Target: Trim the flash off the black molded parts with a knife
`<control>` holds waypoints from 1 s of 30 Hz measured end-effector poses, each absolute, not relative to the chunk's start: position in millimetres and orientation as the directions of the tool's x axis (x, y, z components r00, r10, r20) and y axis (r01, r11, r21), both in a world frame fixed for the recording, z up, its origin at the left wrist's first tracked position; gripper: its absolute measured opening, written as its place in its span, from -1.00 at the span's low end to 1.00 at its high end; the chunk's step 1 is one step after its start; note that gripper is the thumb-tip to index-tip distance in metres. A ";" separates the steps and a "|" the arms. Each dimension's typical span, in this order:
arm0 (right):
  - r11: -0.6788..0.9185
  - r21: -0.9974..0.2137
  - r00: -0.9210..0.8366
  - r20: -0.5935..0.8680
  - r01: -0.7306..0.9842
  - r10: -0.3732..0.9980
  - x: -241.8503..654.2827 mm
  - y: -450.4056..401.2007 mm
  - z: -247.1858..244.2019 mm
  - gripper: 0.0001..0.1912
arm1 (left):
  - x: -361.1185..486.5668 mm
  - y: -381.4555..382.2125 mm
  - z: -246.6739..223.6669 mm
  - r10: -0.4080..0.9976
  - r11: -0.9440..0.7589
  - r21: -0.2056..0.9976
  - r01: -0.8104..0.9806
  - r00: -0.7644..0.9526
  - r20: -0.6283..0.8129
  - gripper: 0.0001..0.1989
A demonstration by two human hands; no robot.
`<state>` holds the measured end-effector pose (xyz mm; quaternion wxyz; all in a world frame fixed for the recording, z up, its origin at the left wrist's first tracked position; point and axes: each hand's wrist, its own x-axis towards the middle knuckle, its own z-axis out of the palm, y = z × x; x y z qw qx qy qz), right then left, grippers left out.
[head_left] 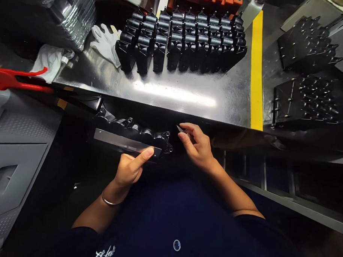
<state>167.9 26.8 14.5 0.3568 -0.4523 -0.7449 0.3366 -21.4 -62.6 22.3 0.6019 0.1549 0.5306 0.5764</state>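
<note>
Here's the black moulded plastic part (133,131), lying crosswise with its long axis sloping down to the right! The left hand (130,170) is gripping it from below, thumb along its metal strip (126,142). The right hand (196,146) is pinching a small blade (180,129), just beside the part's right end, with open room below the steel bench (172,109).

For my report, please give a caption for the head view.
Left hand steadies a black molded part; right hand pinches a small blade.

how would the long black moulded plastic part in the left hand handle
The long black moulded plastic part looks rigid, held straight in the left hand. Probably light for its size. Its shiny flat strip may be slippery.
</note>
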 end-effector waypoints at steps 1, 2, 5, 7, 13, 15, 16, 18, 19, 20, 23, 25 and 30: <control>0.337 -0.843 -0.354 0.190 0.419 0.916 168.9 25.6 15.7 -0.75 | -21.9 -63.4 21.8 0.871 0.281 0.843 -0.458 -0.246 -0.424 -0.85; 0.308 -0.858 -0.356 0.160 0.411 0.921 169.3 24.3 16.7 -0.77 | -22.1 -63.9 21.9 0.888 0.270 0.885 -0.379 -0.258 -0.382 -0.86; 0.232 -0.892 -0.322 0.104 0.389 0.941 168.1 22.8 20.5 -0.77 | -21.9 -63.5 26.7 0.941 0.202 0.965 -0.164 -0.239 -0.238 -0.89; 0.198 -0.917 -0.331 0.078 0.346 0.941 166.6 24.9 25.0 -0.75 | -23.2 -63.2 31.2 0.968 0.166 0.985 -0.042 -0.182 -0.171 -0.91; 0.248 -0.963 -0.611 0.131 0.110 0.781 167.6 38.3 42.4 -0.81 | -34.6 -69.0 34.0 0.963 0.261 0.947 0.186 0.018 -0.269 -0.84; 0.259 -0.965 -0.681 0.156 0.050 0.716 168.2 41.9 45.8 -0.86 | -36.6 -70.6 31.4 0.953 0.280 0.948 0.149 0.075 -0.294 -0.85; 0.247 -0.968 -0.706 0.155 0.030 0.691 168.0 43.4 46.6 -0.88 | -37.1 -70.9 30.1 0.950 0.287 0.950 0.124 0.088 -0.299 -0.87; 0.201 -0.980 -0.744 0.130 0.006 0.655 167.0 45.9 46.7 -0.87 | -37.3 -70.8 28.4 0.938 0.317 0.944 0.095 0.115 -0.326 -0.83; 0.177 -0.984 -0.759 0.118 -0.003 0.641 166.4 47.0 46.1 -0.86 | -37.4 -70.5 28.2 0.928 0.340 0.936 0.087 0.128 -0.349 -0.80; 0.162 -0.987 -0.772 0.113 -0.014 0.625 165.8 48.2 45.3 -0.85 | -37.4 -70.1 28.3 0.918 0.361 0.929 0.078 0.144 -0.369 -0.76; 0.144 -0.988 -0.807 0.125 -0.049 0.577 164.9 50.8 43.0 -0.84 | -37.4 -68.7 29.9 0.917 0.345 0.938 0.030 0.203 -0.344 -0.84; 0.142 -0.987 -0.815 0.146 -0.079 0.560 165.4 51.3 43.1 -0.83 | -37.1 -67.9 30.5 0.925 0.317 0.948 -0.004 0.222 -0.308 -0.91; 0.191 -0.976 -0.799 0.197 -0.104 0.568 165.8 48.1 43.8 -0.82 | -36.9 -64.8 30.1 0.925 0.314 0.949 -0.017 0.233 -0.301 -0.88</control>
